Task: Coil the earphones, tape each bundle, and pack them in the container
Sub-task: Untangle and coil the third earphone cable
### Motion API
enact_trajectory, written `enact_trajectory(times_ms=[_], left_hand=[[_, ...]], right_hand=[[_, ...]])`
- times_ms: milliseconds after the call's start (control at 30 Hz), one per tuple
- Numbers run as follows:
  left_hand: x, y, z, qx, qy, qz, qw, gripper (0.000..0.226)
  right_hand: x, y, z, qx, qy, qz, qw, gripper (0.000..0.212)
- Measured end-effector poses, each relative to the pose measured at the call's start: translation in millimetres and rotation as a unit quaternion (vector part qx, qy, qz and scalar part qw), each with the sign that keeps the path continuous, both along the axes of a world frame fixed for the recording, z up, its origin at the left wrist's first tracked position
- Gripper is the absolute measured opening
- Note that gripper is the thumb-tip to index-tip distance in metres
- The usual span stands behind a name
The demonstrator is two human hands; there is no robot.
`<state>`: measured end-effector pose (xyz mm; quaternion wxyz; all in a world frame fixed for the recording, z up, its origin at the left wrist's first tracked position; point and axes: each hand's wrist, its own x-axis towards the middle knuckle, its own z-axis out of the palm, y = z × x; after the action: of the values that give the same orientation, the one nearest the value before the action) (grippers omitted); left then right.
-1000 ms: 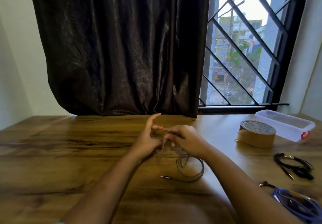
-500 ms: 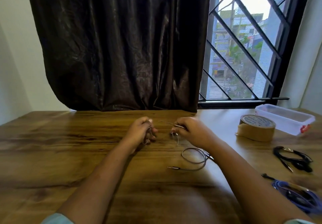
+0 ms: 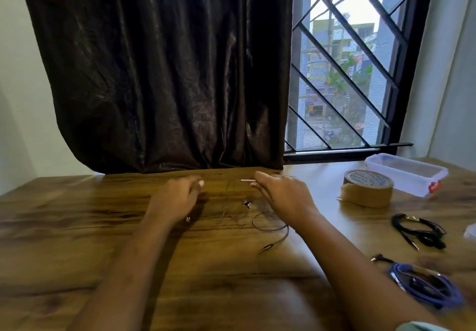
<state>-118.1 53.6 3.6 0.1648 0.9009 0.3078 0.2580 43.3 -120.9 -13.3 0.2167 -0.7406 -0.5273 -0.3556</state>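
Observation:
A thin grey earphone cable (image 3: 270, 223) lies loose on the wooden table (image 3: 77, 227) between my hands, with a loop and its jack (image 3: 265, 248) near my right wrist. One earbud (image 3: 246, 204) rests between the hands. My left hand (image 3: 177, 199) has its fingers curled round one end of the cable, and another earbud (image 3: 188, 219) hangs just under it. My right hand (image 3: 280, 196) pinches the cable at a small pale inline piece (image 3: 247, 180). The stretch of cable between the hands is blurred and faint.
A brown tape roll (image 3: 368, 189) stands at the right, with a clear plastic container (image 3: 407, 173) behind it. Black earphones (image 3: 419, 230) and a blue earphone bundle (image 3: 425, 284) lie near the right edge. A dark curtain (image 3: 164, 73) hangs at the table's far side.
My hands have moved apart, the left one leftward and the right one rightward, drawing the grey cable out between them. The loop and jack stay on the table.

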Motion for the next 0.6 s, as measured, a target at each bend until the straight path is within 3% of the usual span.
enact_trajectory(times_ms=[33,100,200,333,400,467,600], left_hand=[[2,-2,1,0.159,-0.059,0.030,0.985,0.038],[4,-20,5,0.270,-0.173,-0.002,0.947,0.041],[22,-38,-8,0.264,-0.167,-0.125,0.941,0.043],[34,-42,-20,0.130,-0.116,-0.212,0.962,0.050],[33,-36,-20,0.242,-0.098,-0.156,0.953,0.039],[26,-26,-15,0.274,-0.150,-0.072,0.947,0.027],[10,9,-17,0.095,-0.304,0.100,0.943,0.021]], right_hand=[[0,2,-2,0.020,-0.020,-0.005,1.000,0.039],[-2,9,-5,0.033,-0.044,0.003,0.998,0.042],[-9,16,-7,0.030,-0.068,0.040,0.996,0.035],[-10,20,-9,0.011,-0.070,0.046,0.996,0.022],[-5,18,-8,0.017,-0.058,0.044,0.997,0.032],[4,14,-7,0.042,-0.058,0.010,0.997,0.038],[24,3,-11,0.063,-0.036,-0.087,0.994,0.037]])
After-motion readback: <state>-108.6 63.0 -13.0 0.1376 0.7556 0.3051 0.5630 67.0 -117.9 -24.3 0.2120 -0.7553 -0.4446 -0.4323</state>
